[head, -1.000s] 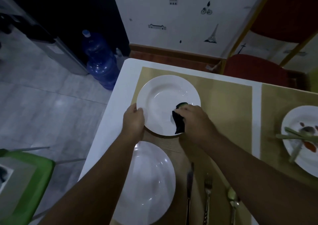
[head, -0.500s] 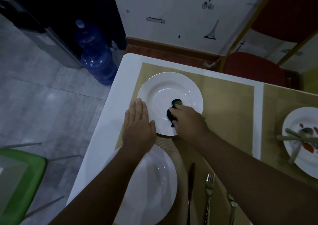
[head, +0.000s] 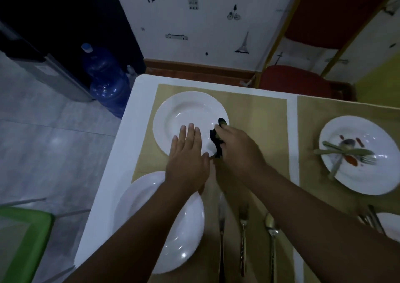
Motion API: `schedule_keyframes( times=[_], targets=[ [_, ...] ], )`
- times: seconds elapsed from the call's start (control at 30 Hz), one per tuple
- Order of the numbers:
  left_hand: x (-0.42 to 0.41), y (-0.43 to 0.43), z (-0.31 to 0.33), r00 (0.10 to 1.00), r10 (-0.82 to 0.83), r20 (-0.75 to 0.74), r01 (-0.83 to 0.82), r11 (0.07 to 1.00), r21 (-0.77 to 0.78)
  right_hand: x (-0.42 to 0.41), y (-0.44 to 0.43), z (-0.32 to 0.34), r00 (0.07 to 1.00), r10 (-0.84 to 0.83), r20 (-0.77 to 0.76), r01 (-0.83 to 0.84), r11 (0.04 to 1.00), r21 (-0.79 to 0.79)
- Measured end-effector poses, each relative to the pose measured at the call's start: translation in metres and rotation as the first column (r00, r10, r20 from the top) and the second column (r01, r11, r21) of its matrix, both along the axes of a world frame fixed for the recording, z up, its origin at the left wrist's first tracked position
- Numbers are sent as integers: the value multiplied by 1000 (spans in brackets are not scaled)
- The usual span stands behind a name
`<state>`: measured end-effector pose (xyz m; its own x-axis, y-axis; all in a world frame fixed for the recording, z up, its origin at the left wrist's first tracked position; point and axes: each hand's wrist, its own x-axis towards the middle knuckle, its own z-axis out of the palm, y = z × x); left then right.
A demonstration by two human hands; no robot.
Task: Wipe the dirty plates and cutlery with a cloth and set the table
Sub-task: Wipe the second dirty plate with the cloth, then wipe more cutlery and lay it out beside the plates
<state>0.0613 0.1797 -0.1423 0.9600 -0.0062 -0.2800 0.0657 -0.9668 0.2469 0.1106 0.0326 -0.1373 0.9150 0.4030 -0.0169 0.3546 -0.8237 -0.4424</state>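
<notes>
While your left hand [head: 187,156] lies flat, fingers spread, pinning the far plate's [head: 184,114] near rim, your right hand [head: 237,147], fingers bunched around the dark cloth [head: 216,141], sits at its right edge, so sweep leftward.

The white bench [head: 129,118] carries two tan placemats [head: 259,118], side by side and running toward its far edge. One mat [head: 311,114] lies toward the right edge. A white plate [head: 155,235] overhangs the left mat near the left edge.

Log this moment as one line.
left hand: flat on far white plate | right hand: wiping with dark cloth
</notes>
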Motion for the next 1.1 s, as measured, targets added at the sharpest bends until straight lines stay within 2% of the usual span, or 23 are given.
schedule_keyframes(
  times=[0.17,0.33,0.43,0.53,0.63,0.83,1.1],
  targets=[
    [-36,-68,15,991,-131,11,132,991,-32,-49,-75,19,993,-108,-53,112,991,73],
    [-85,-156,27,978,-208,14,208,973,-104,-119,-176,26,979,-201,-41,204,977,65],
    [-120,-214,34,968,-250,17,250,959,-134,-166,-237,33,968,-247,-44,251,960,127],
    [-152,-271,38,955,-298,-10,293,945,-148,-208,-292,35,960,-278,-18,279,958,71],
    [-176,-318,36,926,-375,-34,367,919,-147,-239,-338,28,947,-319,-42,322,941,106],
    [-208,-367,27,880,-469,-68,453,875,-169,-285,-400,27,879,-466,-99,476,865,160],
    [-203,-386,10,859,-511,14,510,854,-101,-301,-431,14,817,-553,-163,573,810,125]
  ],
)
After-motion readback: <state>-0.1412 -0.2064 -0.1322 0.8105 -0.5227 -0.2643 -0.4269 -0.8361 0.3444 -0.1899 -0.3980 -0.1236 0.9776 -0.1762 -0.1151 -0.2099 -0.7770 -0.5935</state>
